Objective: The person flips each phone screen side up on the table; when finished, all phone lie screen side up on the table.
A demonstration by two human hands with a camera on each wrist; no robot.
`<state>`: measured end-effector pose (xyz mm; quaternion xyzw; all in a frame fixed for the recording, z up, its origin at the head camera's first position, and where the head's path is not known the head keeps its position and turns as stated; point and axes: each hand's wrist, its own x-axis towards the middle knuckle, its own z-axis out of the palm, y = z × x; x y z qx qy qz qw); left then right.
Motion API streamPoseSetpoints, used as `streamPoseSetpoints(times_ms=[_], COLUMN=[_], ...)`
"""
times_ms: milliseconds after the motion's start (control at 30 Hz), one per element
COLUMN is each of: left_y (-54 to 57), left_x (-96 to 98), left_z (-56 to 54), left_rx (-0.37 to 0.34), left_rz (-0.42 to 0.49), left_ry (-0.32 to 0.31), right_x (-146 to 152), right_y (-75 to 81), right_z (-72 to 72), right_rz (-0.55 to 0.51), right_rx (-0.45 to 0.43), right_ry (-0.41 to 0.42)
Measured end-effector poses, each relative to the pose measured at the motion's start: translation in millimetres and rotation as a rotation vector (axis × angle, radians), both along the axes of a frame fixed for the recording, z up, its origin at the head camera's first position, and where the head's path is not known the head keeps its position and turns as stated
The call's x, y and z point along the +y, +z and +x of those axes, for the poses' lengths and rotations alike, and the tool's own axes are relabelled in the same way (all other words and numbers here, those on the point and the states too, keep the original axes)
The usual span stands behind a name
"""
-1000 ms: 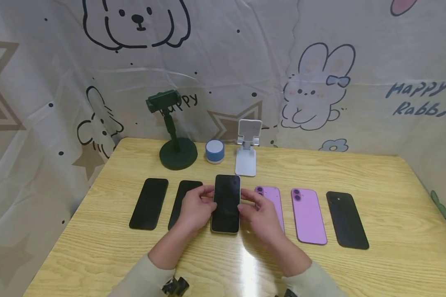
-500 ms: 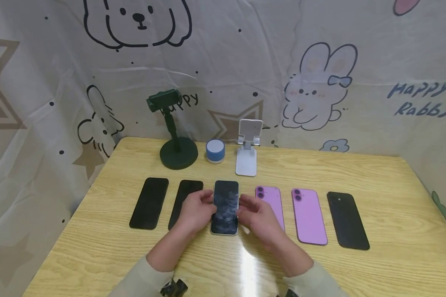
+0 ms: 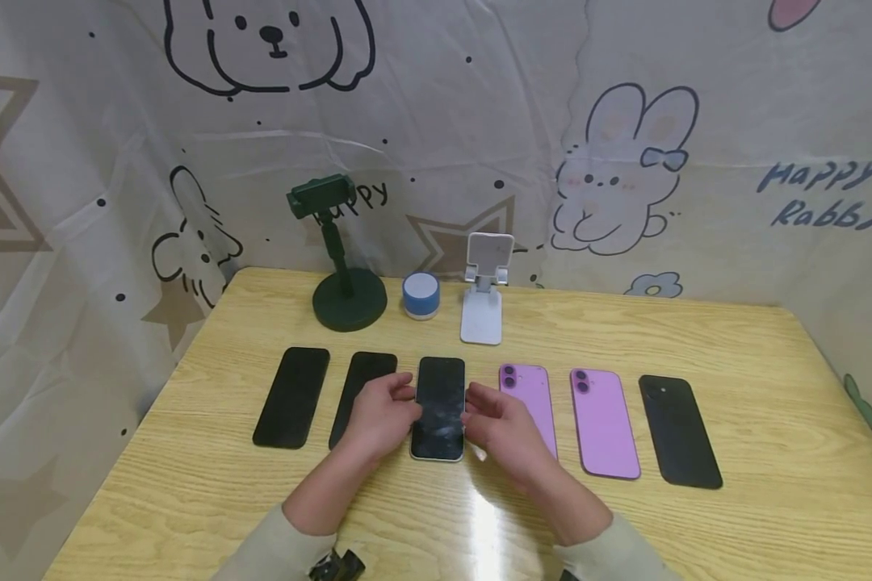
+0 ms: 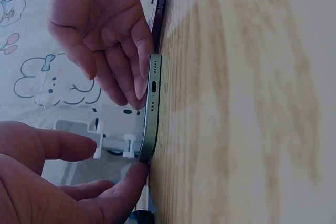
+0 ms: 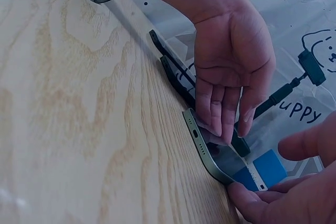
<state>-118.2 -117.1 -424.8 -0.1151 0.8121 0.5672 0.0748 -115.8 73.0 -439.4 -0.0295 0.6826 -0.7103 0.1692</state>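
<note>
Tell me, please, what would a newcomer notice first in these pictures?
Probably the two purple phones, bright in the right half of the row. Next, the dark-screened phone between the left hand and the right hand. Behind it, a green holder and a white stand rise in front of the cartoon backdrop.

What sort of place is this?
Likely a makeshift tabletop demo corner: creased cartoon-print sheet behind a wood-grain table, six phones in a row, plus a green stand and a white stand.
</note>
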Motion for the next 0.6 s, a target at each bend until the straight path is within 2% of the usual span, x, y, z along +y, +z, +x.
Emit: streamPoseSetpoints(times_ms=[233, 433, 600], left_y=[-0.4, 2.0, 4.9], left_x=[-0.3, 2.7, 12.0], left_z=[0.0, 2.8, 5.4], left_rx=[-0.015, 0.036, 0.067], left_rz=[0.015, -0.039, -0.084], left_ry=[-0.002, -0.014, -0.047], right_x=[2.4, 11.5, 27.2], right_y=[2.1, 6.1, 11.5], right_z=[1.2, 2.9, 2.4], right_rz=[0.017, 0.077, 0.122], right_rx=[-0.012, 0.001, 0.019], right_ry=[0.007, -0.015, -0.049])
